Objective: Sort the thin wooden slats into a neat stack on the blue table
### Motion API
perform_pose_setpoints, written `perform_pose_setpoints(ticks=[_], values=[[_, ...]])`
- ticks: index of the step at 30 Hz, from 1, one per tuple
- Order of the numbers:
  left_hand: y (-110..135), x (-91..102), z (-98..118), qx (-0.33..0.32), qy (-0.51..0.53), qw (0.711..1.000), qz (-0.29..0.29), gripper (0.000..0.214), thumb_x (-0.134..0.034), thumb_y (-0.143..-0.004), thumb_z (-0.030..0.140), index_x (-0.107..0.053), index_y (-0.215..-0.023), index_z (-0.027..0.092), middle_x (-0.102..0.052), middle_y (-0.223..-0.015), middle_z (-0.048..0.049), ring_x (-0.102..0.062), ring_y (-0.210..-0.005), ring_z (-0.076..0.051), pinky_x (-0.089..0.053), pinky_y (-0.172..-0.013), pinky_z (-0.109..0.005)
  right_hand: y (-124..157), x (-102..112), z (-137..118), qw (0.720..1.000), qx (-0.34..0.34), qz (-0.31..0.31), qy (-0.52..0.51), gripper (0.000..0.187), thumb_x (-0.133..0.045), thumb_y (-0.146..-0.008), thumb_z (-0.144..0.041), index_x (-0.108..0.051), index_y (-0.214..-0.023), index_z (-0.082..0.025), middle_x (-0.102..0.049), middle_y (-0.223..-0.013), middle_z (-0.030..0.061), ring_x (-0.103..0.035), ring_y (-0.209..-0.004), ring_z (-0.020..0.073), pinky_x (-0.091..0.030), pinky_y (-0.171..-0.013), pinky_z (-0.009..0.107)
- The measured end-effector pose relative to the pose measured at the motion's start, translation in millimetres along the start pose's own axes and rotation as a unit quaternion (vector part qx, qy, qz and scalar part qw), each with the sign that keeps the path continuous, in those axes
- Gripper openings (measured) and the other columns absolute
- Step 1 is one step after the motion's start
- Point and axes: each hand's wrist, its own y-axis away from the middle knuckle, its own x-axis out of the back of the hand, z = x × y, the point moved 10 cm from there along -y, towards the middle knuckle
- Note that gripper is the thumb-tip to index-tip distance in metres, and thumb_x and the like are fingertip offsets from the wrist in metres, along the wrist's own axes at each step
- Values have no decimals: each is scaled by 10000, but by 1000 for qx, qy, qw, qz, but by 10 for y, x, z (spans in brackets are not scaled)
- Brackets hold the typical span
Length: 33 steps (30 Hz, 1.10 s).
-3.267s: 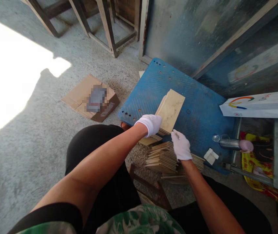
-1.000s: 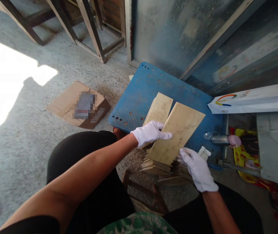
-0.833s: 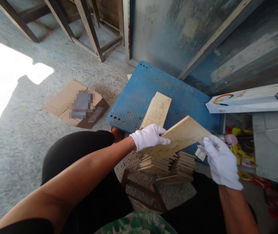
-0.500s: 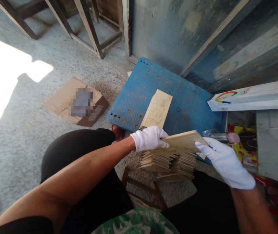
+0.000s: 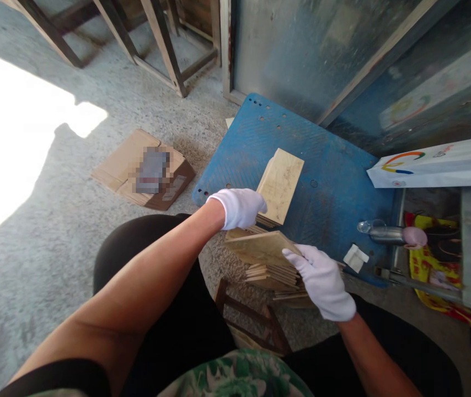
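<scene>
In the head view, our right hand (image 5: 322,284) is clamping the near right end of one thin board (image 5: 258,248), thumb on top, and the board is hanging tilted above the lower piles (image 5: 272,274). Half a second ago both our hands were gripping this board; now our left hand (image 5: 239,208) is sitting apart from it, beside the stack (image 5: 284,184) on the blue table (image 5: 330,171). That is probably leaving the right hand to bear the board alone, while the left is freed for the stack. Its fingers are curling, but we cannot tell whether they are touching the stack or pinching anything.

Counting, we are seeing two gloved hands, one held board, one stack on the table and at least two piles below it; their boards are overlapping too closely for us to count. Around them we are finding one cardboard box (image 5: 115,165) on the floor with one blurred-out item (image 5: 151,171) lying on it, one bottle (image 5: 388,235), one small white piece (image 5: 356,258) and one white bag (image 5: 446,168).
</scene>
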Motion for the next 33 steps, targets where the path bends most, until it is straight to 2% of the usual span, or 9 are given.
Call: perform_pose_setpoints(ticks=[3,6,8,11,14,17,24,28,33], values=[[-9,41,-55,20,-32,999,32,505,-573,-758,200,-606,-1261,198,-690,-1113,-107,-647,-1008,-250,-495,-875,-321,-74,-371,-59,999,32,-18,-16,306,-554,-875,-474,-729,-983,-247,-729,-919,32,-658,-850,200,-492,-838,314],[-11,35,-41,20,-43,998,42,484,-573,-780,239,-601,-1261,192,-655,-1189,-131,-637,-1034,-269,-503,-861,-343,-152,-742,-2,997,61,-37,-2,293,-555,-882,-417,-715,-1044,-233,-728,-981,40,-658,-898,202,-486,-864,318],[4,35,-28,19,-47,998,45,449,-576,-792,245,-617,-1236,195,-660,-1174,-132,-641,-1023,-274,-506,-849,-351,-206,-966,96,996,71,-49,24,302,-551,-884,-398,-708,-1069,-219,-725,-997,56,-657,-905,214,-493,-849,331],[28,38,-15,19,-53,997,45,404,-582,-799,235,-640,-1195,179,-669,-1144,-137,-648,-1000,-287,-511,-830,-364,-296,-1203,330,997,41,-50,40,287,-559,-879,-408,-710,-1056,-240,-721,-1007,55,-658,-908,216,-499,-842,334],[37,40,-7,20,-54,997,44,415,-590,-796,219,-631,-1206,164,-662,-1153,-147,-643,-1009,-294,-510,-826,-369,-371,-1360,537,998,4,-48,29,266,-553,-882,-418,-710,-1035,-267,-721,-976,41,-662,-896,205,-506,-841,329],[28,40,-2,21,-54,997,46,433,-588,-801,202,-613,-1231,165,-654,-1171,-148,-636,-1023,-287,-505,-829,-358,-443,-1476,635,999,2,-49,13,265,-551,-884,-404,-708,-1038,-257,-720,-999,39,-657,-930,199,-495,-878,320],[-23,-4,20,17,-60,997,34,411,-552,-810,174,-622,-1215,150,-658,-1148,-161,-640,-1009,-301,-512,-811,-382,-568,-1775,650,990,52,-99,85,275,-539,-903,-387,-702,-1066,-236,-714,-1060,52,-640,-979,201,-460,-907,304],[-55,-25,34,10,-67,997,36,424,-570,-785,167,-624,-1205,154,-664,-1130,-153,-642,-1000,-298,-518,-808,-381,-536,-1903,688,983,42,-121,129,284,-525,-917,-364,-701,-1080,-211,-711,-1058,72,-646,-943,207,-466,-855,296],[-90,-87,61,4,-78,997,28,349,-581,-745,145,-667,-1083,125,-676,-1055,-159,-658,-936,-287,-534,-757,-356,-515,-1968,731,983,33,-117,135,284,-507,-927,-345,-698,-1083,-203,-712,-1051,73,-647,-929,207,-466,-839,298]])
